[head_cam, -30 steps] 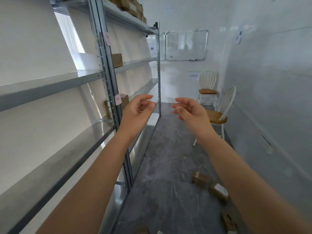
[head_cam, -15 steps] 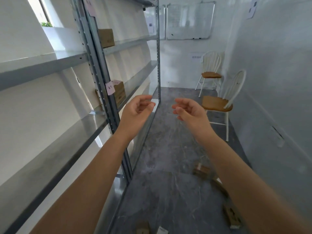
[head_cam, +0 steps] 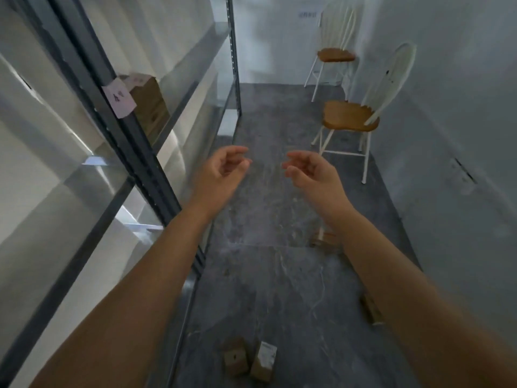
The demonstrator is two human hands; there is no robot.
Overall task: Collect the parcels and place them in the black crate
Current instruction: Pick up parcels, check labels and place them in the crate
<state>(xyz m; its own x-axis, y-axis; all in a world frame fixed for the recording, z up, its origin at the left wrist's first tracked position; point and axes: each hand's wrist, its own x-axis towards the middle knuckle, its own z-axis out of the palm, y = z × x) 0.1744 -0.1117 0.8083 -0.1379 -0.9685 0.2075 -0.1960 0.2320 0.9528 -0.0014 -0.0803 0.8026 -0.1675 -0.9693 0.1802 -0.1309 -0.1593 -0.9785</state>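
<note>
Well, both hands are held out in the middle of the frame over the grey floor, and neither holds anything: the left hand and the right hand face each other with a gap between them, fingers loosely curled. Four parcels lie on the floor. At the bottom centre a plain brown parcel sits just beside a parcel with a white label. A third parcel shows at the lower right, partly hidden by the right forearm, and a fourth parcel peeks out beside that same forearm, right of centre. Along the left runs a metal shelf rack; a cardboard box stands on one of its shelves at the upper left, behind a pink tag stuck on the upright. Two white chairs with wooden seats stand at the upper right, the near chair and the far chair
</note>
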